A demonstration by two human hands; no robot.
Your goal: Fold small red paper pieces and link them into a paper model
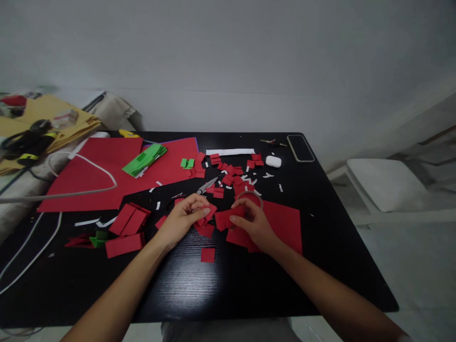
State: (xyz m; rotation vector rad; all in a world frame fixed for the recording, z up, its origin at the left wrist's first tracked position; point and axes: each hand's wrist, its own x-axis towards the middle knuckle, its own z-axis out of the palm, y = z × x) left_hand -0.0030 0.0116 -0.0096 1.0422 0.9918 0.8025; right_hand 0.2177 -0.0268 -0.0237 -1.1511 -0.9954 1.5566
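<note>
My left hand is closed, pinching a small red paper piece between thumb and fingers. My right hand is closed on another red paper piece, with the two pieces close together. Below them a red paper square lies flat on the table. Larger red sheets lie under and beside my right hand, and a roll of tape rests just beyond it. Scissors lie behind my left hand, their handles partly hidden. Small folded red pieces and white paper scraps are scattered behind both hands.
Folded red paper shapes, big red sheets and a green paper bundle lie on the left, near a white cable. A phone, a white case and keys sit at the back right. A white chair stands right.
</note>
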